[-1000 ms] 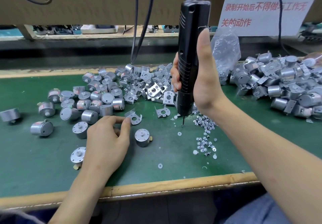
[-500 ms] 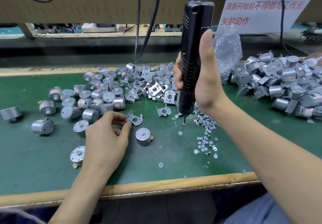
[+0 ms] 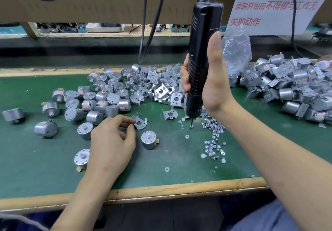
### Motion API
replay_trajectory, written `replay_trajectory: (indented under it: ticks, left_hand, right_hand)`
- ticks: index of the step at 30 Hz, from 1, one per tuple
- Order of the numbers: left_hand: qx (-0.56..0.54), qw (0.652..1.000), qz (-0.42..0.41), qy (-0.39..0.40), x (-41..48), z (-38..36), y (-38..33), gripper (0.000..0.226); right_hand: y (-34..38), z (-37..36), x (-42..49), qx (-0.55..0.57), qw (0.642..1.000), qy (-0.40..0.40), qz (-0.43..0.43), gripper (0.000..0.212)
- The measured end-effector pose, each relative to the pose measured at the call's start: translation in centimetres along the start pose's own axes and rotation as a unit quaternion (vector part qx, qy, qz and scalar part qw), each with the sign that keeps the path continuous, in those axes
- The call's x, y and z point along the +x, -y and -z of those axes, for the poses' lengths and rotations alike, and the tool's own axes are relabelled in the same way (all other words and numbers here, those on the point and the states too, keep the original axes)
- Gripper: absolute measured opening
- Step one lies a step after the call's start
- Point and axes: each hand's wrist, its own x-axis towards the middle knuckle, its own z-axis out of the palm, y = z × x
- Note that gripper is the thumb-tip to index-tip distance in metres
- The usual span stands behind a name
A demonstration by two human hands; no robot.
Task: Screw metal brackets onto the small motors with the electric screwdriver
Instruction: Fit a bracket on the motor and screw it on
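My right hand grips the black electric screwdriver upright, its bit tip touching a screw on the green mat. Loose screws lie scattered just right of the tip. My left hand pinches a flat metal bracket between thumb and forefinger, just above the mat. A small silver motor stands shaft-up right below that bracket. A heap of brackets lies behind, with a heap of bare motors to its left.
Motors with brackets attached are piled at the right. A clear plastic bag stands behind the screwdriver. Cables hang at the back. Small white washers dot the mat. The wooden table edge runs along the front.
My left hand has lifted the bracket slightly and turned it between the fingers. The screwdriver stays upright with its tip on the mat near the screws.
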Motion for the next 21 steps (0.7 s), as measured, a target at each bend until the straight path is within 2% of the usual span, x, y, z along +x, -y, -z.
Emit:
replay_trajectory:
  ticks: [6,10,13,17,21]
  left_hand:
    - [-0.016,1.0,0.01,-0.012,-0.1,0.0,-0.3,0.006]
    - [-0.09,0.995,-0.032,-0.001,-0.6,0.8,-0.8,0.023]
    - [-0.091,0.989,-0.089,0.075,-1.2,1.0,-1.3,0.04]
    - [-0.092,0.982,-0.122,0.111,-1.2,0.7,-1.3,0.041]
    - [-0.092,0.981,-0.13,0.111,-1.2,0.7,-1.3,0.041]
  right_hand:
    - [0.8,-0.3,0.0,-0.005,1.0,-0.003,-0.004,0.077]
    - [1.4,-0.5,0.2,-0.005,1.0,-0.008,0.002,0.071]
    - [1.7,-0.8,0.3,-0.005,1.0,-0.007,0.003,0.062]
    - [1.7,-1.6,-0.1,0.003,1.0,0.001,-0.003,0.071]
    - [1.3,-2.4,-0.5,0.015,1.0,0.011,0.003,0.065]
